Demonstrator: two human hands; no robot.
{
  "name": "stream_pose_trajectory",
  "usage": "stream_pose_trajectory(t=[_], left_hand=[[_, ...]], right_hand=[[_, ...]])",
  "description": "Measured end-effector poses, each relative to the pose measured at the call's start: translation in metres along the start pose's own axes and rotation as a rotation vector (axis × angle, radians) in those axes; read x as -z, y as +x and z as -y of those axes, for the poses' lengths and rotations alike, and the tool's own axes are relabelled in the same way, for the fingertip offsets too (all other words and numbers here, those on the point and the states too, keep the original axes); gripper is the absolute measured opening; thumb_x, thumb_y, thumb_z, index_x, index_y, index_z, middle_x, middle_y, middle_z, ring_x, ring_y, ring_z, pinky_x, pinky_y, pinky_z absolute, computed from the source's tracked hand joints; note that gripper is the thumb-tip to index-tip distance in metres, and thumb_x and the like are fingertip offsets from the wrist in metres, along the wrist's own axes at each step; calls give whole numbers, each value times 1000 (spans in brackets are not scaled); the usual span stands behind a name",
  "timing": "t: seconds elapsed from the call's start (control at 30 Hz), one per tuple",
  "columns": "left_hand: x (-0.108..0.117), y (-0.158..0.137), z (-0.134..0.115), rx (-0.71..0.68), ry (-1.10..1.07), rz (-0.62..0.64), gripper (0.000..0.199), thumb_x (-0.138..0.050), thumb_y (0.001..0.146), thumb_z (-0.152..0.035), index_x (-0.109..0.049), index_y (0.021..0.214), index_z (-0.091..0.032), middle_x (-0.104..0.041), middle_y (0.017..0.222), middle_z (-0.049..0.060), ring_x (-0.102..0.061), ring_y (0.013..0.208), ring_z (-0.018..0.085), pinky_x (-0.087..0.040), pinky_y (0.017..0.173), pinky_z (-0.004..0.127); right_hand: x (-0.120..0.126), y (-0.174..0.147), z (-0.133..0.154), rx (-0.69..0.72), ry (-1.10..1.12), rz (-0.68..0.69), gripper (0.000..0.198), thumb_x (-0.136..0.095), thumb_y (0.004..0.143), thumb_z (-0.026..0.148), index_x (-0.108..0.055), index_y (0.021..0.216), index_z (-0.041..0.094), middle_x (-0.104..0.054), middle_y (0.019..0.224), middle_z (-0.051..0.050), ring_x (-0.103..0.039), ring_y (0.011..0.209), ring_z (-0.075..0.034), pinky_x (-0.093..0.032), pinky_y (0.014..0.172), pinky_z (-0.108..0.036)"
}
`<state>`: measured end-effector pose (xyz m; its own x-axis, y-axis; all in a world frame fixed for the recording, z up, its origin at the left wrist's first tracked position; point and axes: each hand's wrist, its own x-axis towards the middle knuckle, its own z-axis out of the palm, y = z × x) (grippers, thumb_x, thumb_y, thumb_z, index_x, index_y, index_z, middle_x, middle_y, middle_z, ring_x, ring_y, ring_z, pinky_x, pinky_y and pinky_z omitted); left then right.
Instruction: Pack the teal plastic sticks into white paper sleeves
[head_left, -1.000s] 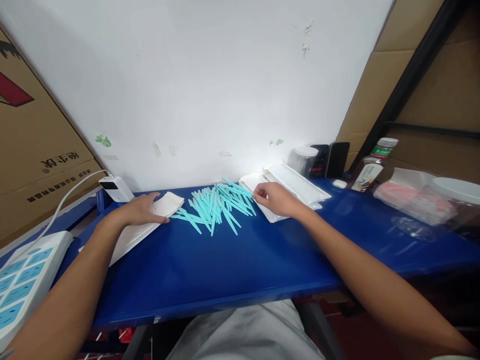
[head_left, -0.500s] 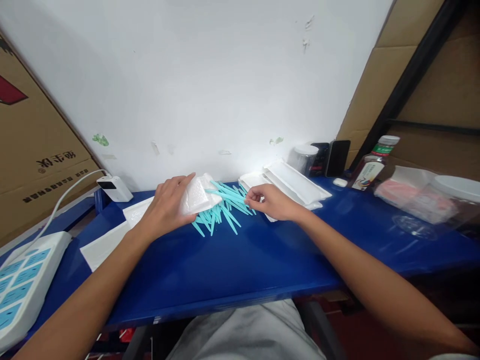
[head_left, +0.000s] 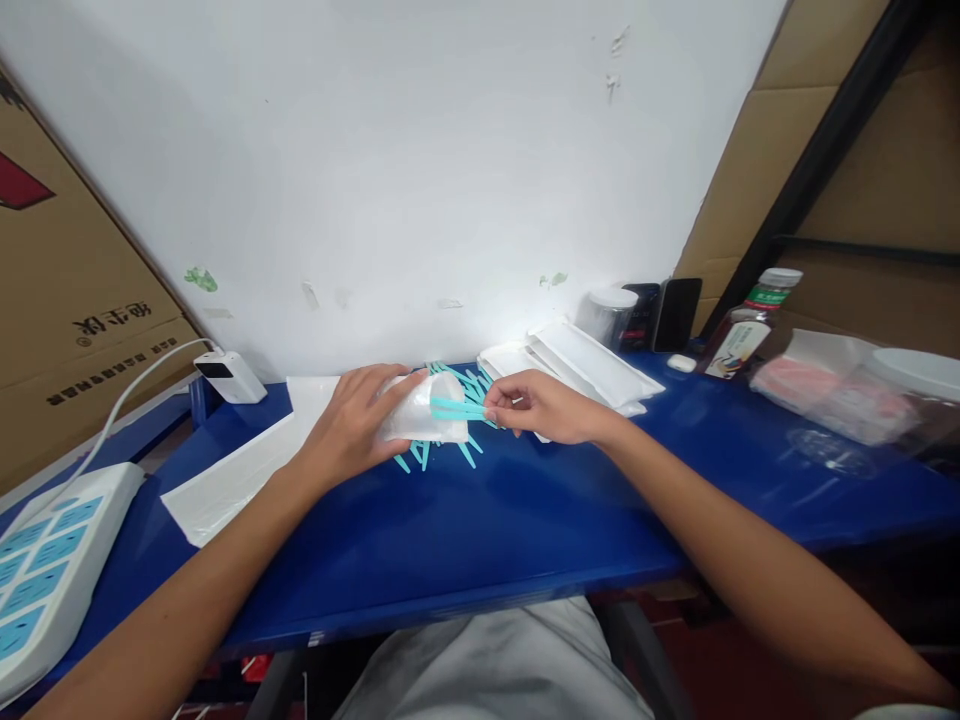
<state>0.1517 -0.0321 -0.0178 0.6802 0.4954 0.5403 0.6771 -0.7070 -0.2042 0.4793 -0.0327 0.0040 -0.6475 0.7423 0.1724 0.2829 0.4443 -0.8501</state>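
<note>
My left hand (head_left: 356, 425) grips a white padded envelope (head_left: 412, 415), thumb below and fingers on top, its open end facing right. Between the thumb and fingers of my right hand (head_left: 544, 405) are a few flat turquoise sticks (head_left: 459, 410). Their left ends lie at the envelope's mouth; how far inside they reach I cannot tell. Behind and under the envelope, a pile of similar turquoise sticks (head_left: 471, 456) is partly covered.
White envelopes lie on the blue table (head_left: 450, 540), some at left (head_left: 232, 485) and a stack at right (head_left: 592, 365). A power strip (head_left: 71, 560), power bank (head_left: 231, 378), clear jar (head_left: 606, 325), phones (head_left: 676, 315) and bottle (head_left: 742, 335) stand around.
The envelope has turned and moved slightly right, its mouth now around the stick ends. My right hand has drawn the sticks clear of the pile, which is more covered now.
</note>
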Motion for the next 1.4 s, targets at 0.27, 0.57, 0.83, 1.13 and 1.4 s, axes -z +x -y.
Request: stream_pose_trajectory(t=[0.27, 0.57, 0.83, 1.13, 1.4], left_hand=[[3, 0, 1, 155, 119, 101, 102, -73, 85, -31, -21, 172, -27, -57, 148, 19, -56, 129, 41, -44, 105, 54], [0, 6, -21, 71, 108, 84, 90, -68, 88, -28, -27, 168, -23, -65, 133, 16, -62, 109, 36, -47, 90, 48], [6, 3, -3, 339, -39, -199, 92, -80, 82, -38, -35, 162, -25, -59, 148, 15, -59, 132, 39, -48, 111, 55], [13, 3, 18, 655, -309, -643, 73, -80, 86, -49, -47, 145, -21, -60, 142, 10, -60, 133, 32, -48, 116, 52], [-8, 2, -10, 550, -273, -67, 95, -81, 78, -55, -37, 157, -26, -55, 155, 14, -59, 136, 40, -52, 107, 51]], right_hand=[[3, 1, -6, 64, -52, -92, 24, -66, 101, 36, -70, 87, 17, -64, 75, -1, -57, 68, -15, -48, 69, -28], [-31, 5, -1, 413, -379, -326, 20, -63, 107, 29, -80, 106, 19, -76, 92, -7, -66, 83, -20, -49, 77, -32], [-24, 2, 4, 352, -244, -745, 25, -63, 106, 37, -82, 107, 21, -81, 103, -7, -70, 85, -19, -49, 63, -29], [-26, 17, -37, -125, -777, -344, 18, -66, 102, 32, -78, 97, 19, -78, 100, -8, -69, 91, -23, -44, 73, -31], [-33, 29, -47, -271, -980, -175, 19, -67, 101, 35, -77, 99, 18, -77, 110, -11, -71, 97, -25, -43, 71, -31]])
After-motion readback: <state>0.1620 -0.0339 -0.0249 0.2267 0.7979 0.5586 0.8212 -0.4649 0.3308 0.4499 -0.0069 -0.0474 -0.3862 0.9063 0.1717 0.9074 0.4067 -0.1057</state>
